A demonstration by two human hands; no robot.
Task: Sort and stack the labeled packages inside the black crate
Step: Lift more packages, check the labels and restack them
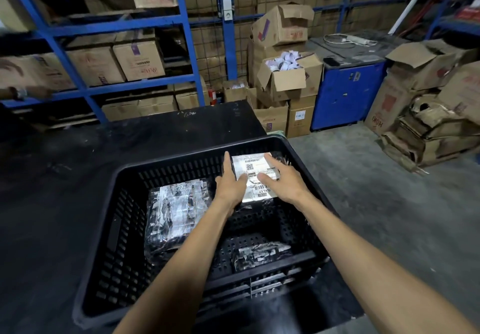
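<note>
Both forearms run from the bottom edge up into the black crate [124,243], which stands on the dark desk [65,157]. We see the left hand [230,181] and right hand [281,180] flanking the labelled package [255,175] in the crate's far right corner, fingers extended and spread, palms turned inward against its sides; neither hand is closed, and we cannot tell whether the package is lifted or resting. A taller stack of wrapped packages [176,211] fills the left side, and one loose package [259,254] lies near the front wall. We judge the step to be squaring this package onto its pile. Next, the loose package calls for a reach back toward the front wall.
</note>
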